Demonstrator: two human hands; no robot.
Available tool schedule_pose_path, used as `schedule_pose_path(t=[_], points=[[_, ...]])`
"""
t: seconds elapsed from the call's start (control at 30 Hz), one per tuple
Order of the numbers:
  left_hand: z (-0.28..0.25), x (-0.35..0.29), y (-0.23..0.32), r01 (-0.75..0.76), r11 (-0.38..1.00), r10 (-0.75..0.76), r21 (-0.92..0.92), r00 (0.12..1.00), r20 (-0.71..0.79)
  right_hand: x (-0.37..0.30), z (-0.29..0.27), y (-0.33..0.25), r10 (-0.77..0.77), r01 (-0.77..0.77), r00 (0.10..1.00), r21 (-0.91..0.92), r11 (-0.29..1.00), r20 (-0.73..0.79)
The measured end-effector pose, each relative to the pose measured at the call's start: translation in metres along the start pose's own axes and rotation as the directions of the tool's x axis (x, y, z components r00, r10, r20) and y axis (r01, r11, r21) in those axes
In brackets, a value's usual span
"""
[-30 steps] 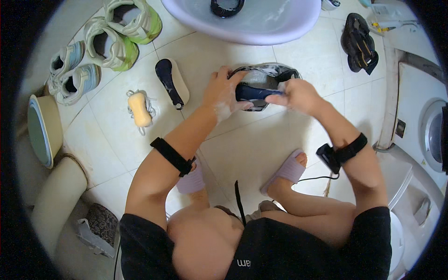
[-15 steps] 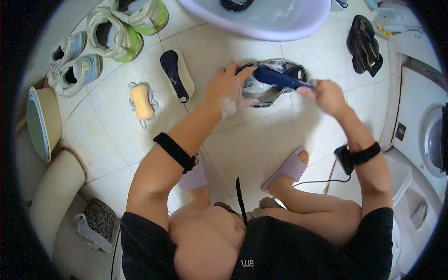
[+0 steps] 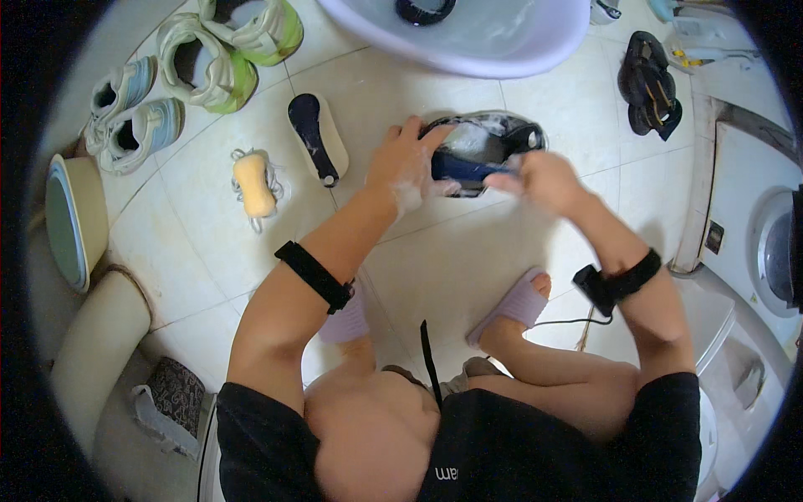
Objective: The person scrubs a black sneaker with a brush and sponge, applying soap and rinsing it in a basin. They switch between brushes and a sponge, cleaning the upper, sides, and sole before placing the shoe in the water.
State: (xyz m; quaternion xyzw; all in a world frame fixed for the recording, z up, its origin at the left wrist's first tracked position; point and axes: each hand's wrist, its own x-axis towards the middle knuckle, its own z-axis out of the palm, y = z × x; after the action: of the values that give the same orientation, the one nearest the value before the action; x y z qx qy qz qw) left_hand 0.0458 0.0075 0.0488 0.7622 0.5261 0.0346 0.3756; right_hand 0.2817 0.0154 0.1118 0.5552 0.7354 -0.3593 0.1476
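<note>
A dark shoe (image 3: 493, 127), wet with white suds inside, lies on the tiles in front of me. My left hand (image 3: 410, 163), foamy at the wrist, grips its left end with the thumb and fingers on either side. My right hand (image 3: 544, 180) is closed round the handle of a dark blue brush (image 3: 462, 169), whose head is down in the shoe along its near side. The bristles are hidden. To the left lie a second brush (image 3: 318, 138), dark blue and cream, and a yellow bar of soap (image 3: 253, 186) on a grey stringy holder.
A lavender basin (image 3: 468, 60) of cloudy water with a dark item in it stands beyond the shoe. Pale sneakers (image 3: 201, 63) line the far left, near a cream basin (image 3: 92, 222). Black sandals (image 3: 648, 88) and a white washing machine (image 3: 744, 201) are at right.
My right hand has moved left and slightly nearer, and the brush has slid toward the shoe's left end and near side. My left hand stays on the shoe.
</note>
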Motion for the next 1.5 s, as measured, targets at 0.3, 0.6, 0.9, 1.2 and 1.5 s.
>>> schedule_pose_path(t=[0.3,0.6,0.9,1.2,1.5], points=[[0.0,0.0,0.001,0.008,1.0,-0.009,0.015,1.0,0.011,0.0,0.002,-0.005,0.059,-0.058,0.998,-0.041,0.997,0.028],[0.003,-0.002,0.002,0.02,1.0,-0.02,0.009,1.0,-0.005,-0.005,-0.009,-0.006,0.137,-0.126,0.977,-0.074,0.989,0.165],[0.008,-0.006,0.003,0.0,1.0,0.001,0.007,0.992,-0.123,-0.014,-0.01,-0.005,0.31,-0.315,0.928,-0.007,0.949,0.205],[0.008,-0.021,0.013,0.09,0.996,-0.091,0.019,0.994,0.06,-0.022,-0.019,-0.01,0.311,-0.304,0.95,-0.131,0.944,0.03],[0.06,-0.065,0.044,-0.261,0.837,0.389,-0.481,0.902,0.186,-0.037,-0.008,-0.011,0.193,-0.171,0.979,-0.241,0.955,0.071]])
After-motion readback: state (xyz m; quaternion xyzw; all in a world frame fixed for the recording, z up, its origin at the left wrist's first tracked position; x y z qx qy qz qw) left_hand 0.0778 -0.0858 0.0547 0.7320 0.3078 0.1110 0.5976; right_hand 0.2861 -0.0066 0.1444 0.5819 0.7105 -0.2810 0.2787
